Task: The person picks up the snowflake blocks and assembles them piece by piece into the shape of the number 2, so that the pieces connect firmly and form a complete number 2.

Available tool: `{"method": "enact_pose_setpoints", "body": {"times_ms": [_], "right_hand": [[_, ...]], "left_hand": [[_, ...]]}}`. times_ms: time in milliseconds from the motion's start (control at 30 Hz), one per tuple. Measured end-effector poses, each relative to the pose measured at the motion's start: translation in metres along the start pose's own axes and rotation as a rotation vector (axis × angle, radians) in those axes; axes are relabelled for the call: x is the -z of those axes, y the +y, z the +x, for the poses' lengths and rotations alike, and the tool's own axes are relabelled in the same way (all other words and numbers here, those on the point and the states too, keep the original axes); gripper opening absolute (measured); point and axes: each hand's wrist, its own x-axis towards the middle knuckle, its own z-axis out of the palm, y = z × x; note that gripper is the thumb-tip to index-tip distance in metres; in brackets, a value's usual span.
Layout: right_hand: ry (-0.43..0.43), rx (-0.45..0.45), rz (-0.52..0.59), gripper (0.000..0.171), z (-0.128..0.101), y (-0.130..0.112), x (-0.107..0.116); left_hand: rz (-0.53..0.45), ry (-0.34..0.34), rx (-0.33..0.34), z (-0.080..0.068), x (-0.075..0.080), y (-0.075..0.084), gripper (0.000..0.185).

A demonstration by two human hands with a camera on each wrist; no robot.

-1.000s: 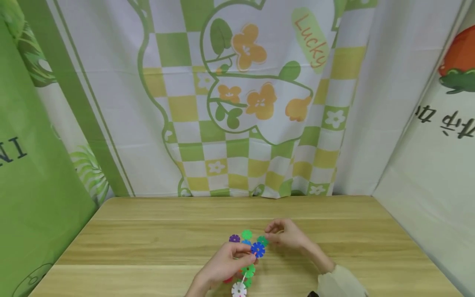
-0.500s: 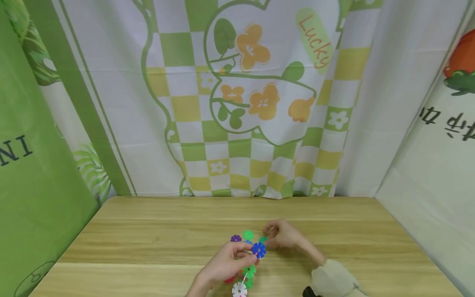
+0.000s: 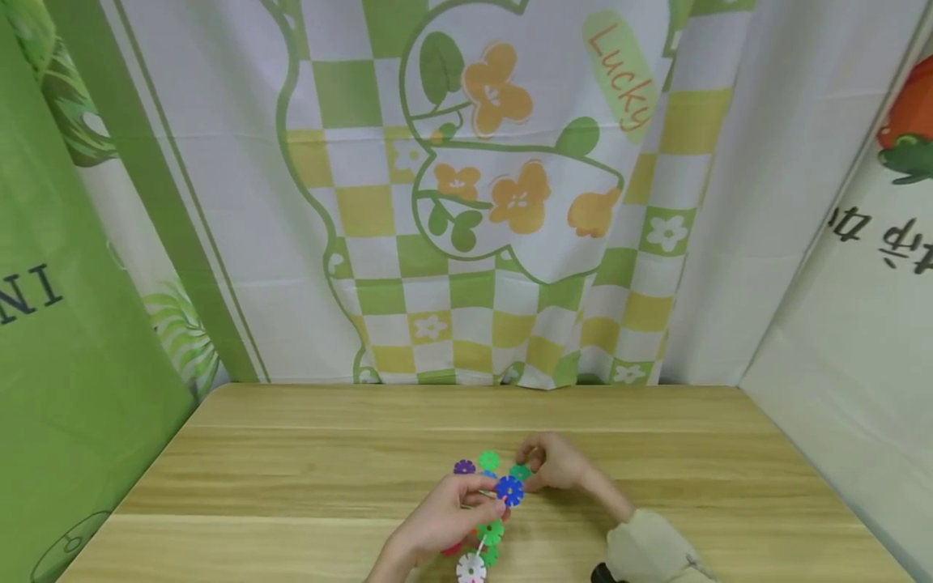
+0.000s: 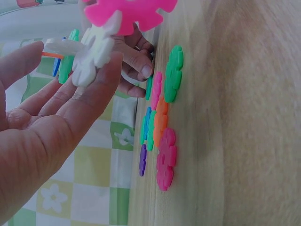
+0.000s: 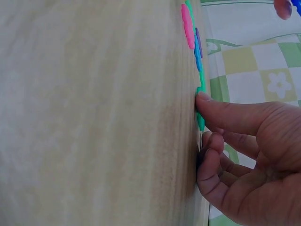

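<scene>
In the head view my left hand (image 3: 446, 516) pinches a joined cluster of notched plastic snowflake discs above the table. A blue disc (image 3: 509, 491) shows at its fingertips, and a white disc (image 3: 470, 568) hangs nearer me. The left wrist view shows the cluster's white discs (image 4: 92, 55) and pink disc (image 4: 131, 14) close up. To the right, my right hand (image 3: 557, 464) is down at the tabletop. Its thumb and a finger pinch the edges of a dark green disc (image 5: 201, 110), which lies flat at the side of the loose discs. The fingertip behind it is partly hidden.
Loose discs lie on the wooden table (image 3: 306, 470) under and beyond my left hand: purple (image 3: 464, 467), light green (image 3: 489, 461), orange (image 4: 161, 117) and pink (image 4: 166, 159) among them. A patterned curtain (image 3: 466, 324) hangs behind the table's far edge.
My right hand has shifted slightly left and down, its fingers closing around the dark green disc. The left hand and its cluster stay nearly in place.
</scene>
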Motion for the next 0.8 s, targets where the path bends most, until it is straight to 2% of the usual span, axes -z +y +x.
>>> {"method": "enact_pose_setpoints", "body": {"times_ms": [600, 700, 800], "right_hand": [[0.023, 0.026, -0.023, 0.034, -0.003, -0.001, -0.004], [0.021, 0.047, -0.016, 0.029, -0.006, -0.002, -0.003], [-0.004, 0.066, 0.040, 0.020, -0.009, -0.002, -0.001]], "left_hand": [[-0.003, -0.003, 0.015, 0.001, 0.000, -0.001, 0.025], [-0.005, 0.002, 0.013, 0.001, 0.000, -0.002, 0.027], [-0.007, 0.007, 0.013, 0.001, 0.000, -0.003, 0.028]]}}
